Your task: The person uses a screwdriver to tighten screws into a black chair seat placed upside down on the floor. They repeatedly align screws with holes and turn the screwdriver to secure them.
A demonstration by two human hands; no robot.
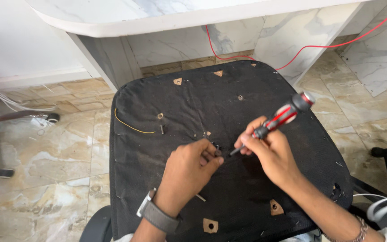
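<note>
Fabric, black and dusty, covers the upturned chair seat (pixel 229 112) where the right hand (pixel 269 152) grips a red-and-black ribbed screwdriver (pixel 277 120), its thin metal tip angled down beside a small dark bolt (pixel 217 146) pinched in the left hand (pixel 189 172) fingertips at mid-seat.

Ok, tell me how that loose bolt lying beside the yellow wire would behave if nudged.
The loose bolt looks short and round, so it would probably roll. The black fabric under it may slow that. It seems rigid metal, likely heavy for its size.
</note>
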